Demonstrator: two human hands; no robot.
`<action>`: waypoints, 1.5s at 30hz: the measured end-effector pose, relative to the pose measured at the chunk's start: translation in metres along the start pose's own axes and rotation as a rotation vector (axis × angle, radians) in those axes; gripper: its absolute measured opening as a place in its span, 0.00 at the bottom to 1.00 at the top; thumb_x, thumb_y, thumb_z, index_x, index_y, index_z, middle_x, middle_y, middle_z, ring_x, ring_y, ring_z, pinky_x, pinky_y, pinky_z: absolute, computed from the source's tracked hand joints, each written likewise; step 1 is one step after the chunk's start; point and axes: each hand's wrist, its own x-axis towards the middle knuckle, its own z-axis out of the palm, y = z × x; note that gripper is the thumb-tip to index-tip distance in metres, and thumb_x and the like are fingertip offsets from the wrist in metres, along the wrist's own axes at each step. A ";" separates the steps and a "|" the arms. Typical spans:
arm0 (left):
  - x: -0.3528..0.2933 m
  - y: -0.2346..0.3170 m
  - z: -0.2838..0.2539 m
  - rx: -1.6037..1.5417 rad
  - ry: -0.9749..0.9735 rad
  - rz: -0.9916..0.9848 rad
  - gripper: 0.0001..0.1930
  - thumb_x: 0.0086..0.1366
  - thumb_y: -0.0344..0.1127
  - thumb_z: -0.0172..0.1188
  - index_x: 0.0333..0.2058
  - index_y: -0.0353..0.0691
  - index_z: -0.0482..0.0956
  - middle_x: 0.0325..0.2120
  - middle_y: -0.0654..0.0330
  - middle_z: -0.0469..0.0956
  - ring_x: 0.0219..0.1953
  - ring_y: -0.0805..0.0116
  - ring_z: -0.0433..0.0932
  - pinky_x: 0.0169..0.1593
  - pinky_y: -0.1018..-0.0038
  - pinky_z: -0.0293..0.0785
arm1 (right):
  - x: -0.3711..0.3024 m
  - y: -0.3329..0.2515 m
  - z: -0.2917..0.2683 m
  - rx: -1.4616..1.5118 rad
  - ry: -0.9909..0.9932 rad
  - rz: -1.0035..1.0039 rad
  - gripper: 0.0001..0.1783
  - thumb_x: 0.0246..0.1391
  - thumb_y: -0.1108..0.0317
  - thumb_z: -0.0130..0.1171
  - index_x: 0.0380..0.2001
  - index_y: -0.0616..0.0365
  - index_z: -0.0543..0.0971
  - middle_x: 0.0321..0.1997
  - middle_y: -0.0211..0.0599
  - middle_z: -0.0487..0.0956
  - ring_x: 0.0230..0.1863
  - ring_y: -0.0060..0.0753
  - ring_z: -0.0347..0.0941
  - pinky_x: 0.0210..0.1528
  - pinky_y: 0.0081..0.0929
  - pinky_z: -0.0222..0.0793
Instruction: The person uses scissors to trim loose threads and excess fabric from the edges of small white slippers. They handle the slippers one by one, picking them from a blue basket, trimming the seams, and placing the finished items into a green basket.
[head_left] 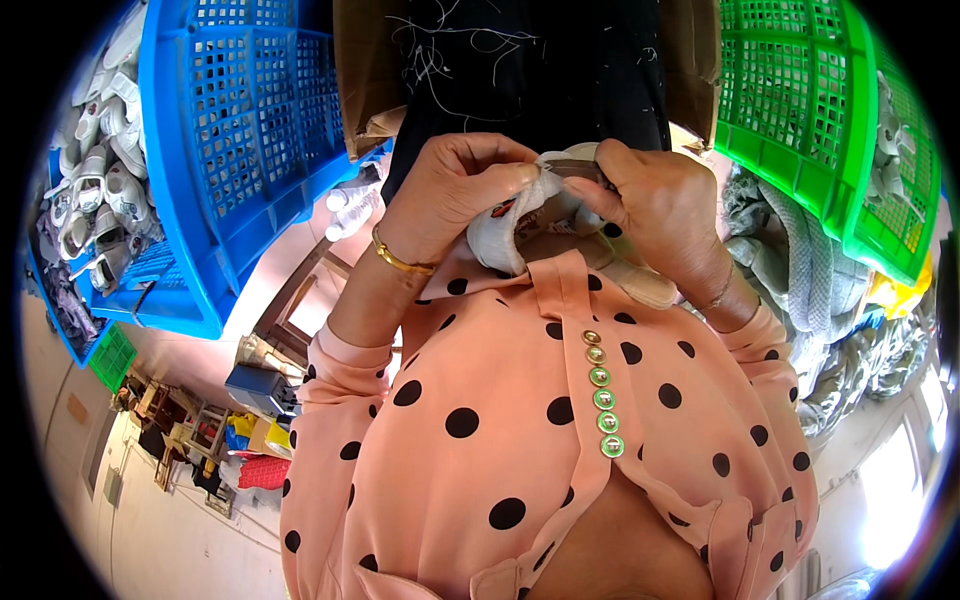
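A small white shoe upper with a dark and red print is held up in front of my chest. At its top edge, my left hand is closed, pinching the rim between thumb and fingers. From the other side my right hand closes on the same upper, its thumb pressed against the edge. A narrow greyish-brown strip shows between the two hands; what it is I cannot make out. A rounded beige flap hangs below the right hand, and the upper's inside is partly hidden by my fingers.
At the left stands a blue crate beside a heap of white shoe uppers. A green crate is at the right, above grey fabric pieces. Cardboard flanks my dark-clothed lap, which has loose white threads on it.
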 end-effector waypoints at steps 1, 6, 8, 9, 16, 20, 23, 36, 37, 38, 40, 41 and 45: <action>0.000 -0.001 0.000 -0.004 0.003 0.000 0.13 0.56 0.35 0.65 0.36 0.33 0.83 0.28 0.61 0.81 0.30 0.78 0.78 0.37 0.82 0.75 | 0.000 0.000 0.000 -0.015 -0.008 0.003 0.22 0.54 0.44 0.58 0.21 0.51 0.72 0.12 0.29 0.69 0.14 0.32 0.70 0.15 0.28 0.62; 0.001 -0.003 0.000 -0.019 0.015 -0.008 0.12 0.57 0.34 0.65 0.37 0.33 0.83 0.29 0.60 0.81 0.30 0.77 0.78 0.37 0.81 0.75 | -0.001 -0.002 -0.003 -0.050 -0.022 0.021 0.23 0.53 0.44 0.58 0.20 0.51 0.70 0.11 0.29 0.69 0.14 0.32 0.70 0.15 0.28 0.62; 0.000 -0.004 0.001 -0.025 0.031 -0.006 0.11 0.57 0.34 0.64 0.37 0.32 0.83 0.29 0.61 0.81 0.30 0.77 0.78 0.37 0.81 0.75 | -0.001 -0.002 -0.003 -0.069 -0.021 0.020 0.23 0.53 0.44 0.59 0.20 0.51 0.70 0.11 0.28 0.69 0.14 0.31 0.70 0.15 0.28 0.62; 0.000 -0.004 0.001 -0.028 0.039 -0.004 0.11 0.57 0.33 0.64 0.37 0.32 0.83 0.29 0.61 0.81 0.30 0.77 0.78 0.37 0.81 0.75 | -0.001 -0.003 -0.003 -0.079 -0.021 0.019 0.23 0.53 0.44 0.59 0.20 0.51 0.70 0.11 0.28 0.69 0.14 0.30 0.70 0.15 0.28 0.63; -0.001 -0.003 0.001 -0.062 0.016 -0.004 0.11 0.57 0.32 0.64 0.37 0.33 0.83 0.29 0.61 0.82 0.30 0.77 0.78 0.37 0.82 0.74 | 0.001 -0.005 -0.007 -0.153 -0.038 -0.001 0.23 0.52 0.44 0.59 0.19 0.50 0.70 0.11 0.27 0.68 0.15 0.29 0.71 0.16 0.26 0.63; 0.001 -0.006 0.001 -0.071 0.023 -0.001 0.10 0.57 0.32 0.64 0.37 0.33 0.83 0.29 0.61 0.82 0.30 0.78 0.78 0.37 0.82 0.74 | 0.003 -0.004 -0.006 -0.176 -0.027 -0.027 0.23 0.52 0.44 0.59 0.18 0.49 0.70 0.11 0.26 0.67 0.14 0.28 0.70 0.16 0.26 0.63; 0.001 -0.008 0.002 -0.078 0.030 -0.004 0.11 0.57 0.32 0.64 0.37 0.33 0.83 0.29 0.62 0.82 0.30 0.78 0.77 0.37 0.82 0.74 | 0.003 -0.002 -0.006 -0.169 -0.047 -0.029 0.23 0.52 0.43 0.59 0.19 0.50 0.71 0.12 0.27 0.69 0.15 0.29 0.71 0.17 0.27 0.64; 0.003 -0.002 -0.001 0.071 -0.023 0.011 0.12 0.59 0.34 0.64 0.38 0.33 0.83 0.29 0.63 0.81 0.29 0.80 0.76 0.36 0.84 0.73 | 0.028 0.009 0.001 0.322 -0.074 -0.110 0.12 0.47 0.62 0.66 0.33 0.49 0.74 0.20 0.31 0.77 0.20 0.38 0.75 0.21 0.30 0.68; 0.002 -0.002 -0.002 0.080 -0.009 0.015 0.12 0.59 0.35 0.64 0.39 0.33 0.83 0.29 0.63 0.81 0.30 0.80 0.76 0.36 0.84 0.73 | 0.033 0.015 0.003 0.274 -0.045 -0.139 0.11 0.47 0.63 0.65 0.33 0.49 0.74 0.19 0.32 0.77 0.19 0.39 0.75 0.20 0.31 0.68; 0.003 -0.003 -0.004 0.089 -0.010 0.016 0.13 0.59 0.35 0.64 0.39 0.32 0.83 0.29 0.63 0.81 0.30 0.80 0.76 0.37 0.84 0.74 | 0.037 0.021 0.004 0.216 -0.015 -0.156 0.11 0.47 0.64 0.64 0.32 0.49 0.74 0.19 0.32 0.76 0.19 0.40 0.74 0.20 0.33 0.67; 0.004 -0.004 -0.006 0.087 0.001 0.014 0.13 0.59 0.35 0.64 0.39 0.32 0.83 0.28 0.62 0.81 0.30 0.80 0.77 0.37 0.84 0.74 | 0.046 0.050 0.006 -0.029 0.038 0.080 0.09 0.50 0.64 0.61 0.34 0.52 0.75 0.21 0.34 0.79 0.23 0.39 0.79 0.22 0.33 0.72; 0.004 -0.005 -0.007 0.076 0.013 0.011 0.13 0.59 0.35 0.64 0.39 0.32 0.83 0.28 0.62 0.81 0.30 0.80 0.77 0.37 0.83 0.74 | 0.045 0.053 0.006 0.044 0.085 0.132 0.10 0.51 0.63 0.61 0.36 0.52 0.75 0.22 0.34 0.80 0.24 0.39 0.79 0.23 0.31 0.73; 0.007 -0.003 -0.009 0.054 -0.025 0.002 0.12 0.59 0.34 0.63 0.38 0.32 0.83 0.28 0.61 0.81 0.29 0.80 0.77 0.37 0.83 0.75 | 0.038 0.018 -0.009 0.516 -0.279 0.161 0.16 0.52 0.57 0.62 0.37 0.57 0.77 0.26 0.40 0.81 0.28 0.39 0.80 0.30 0.29 0.72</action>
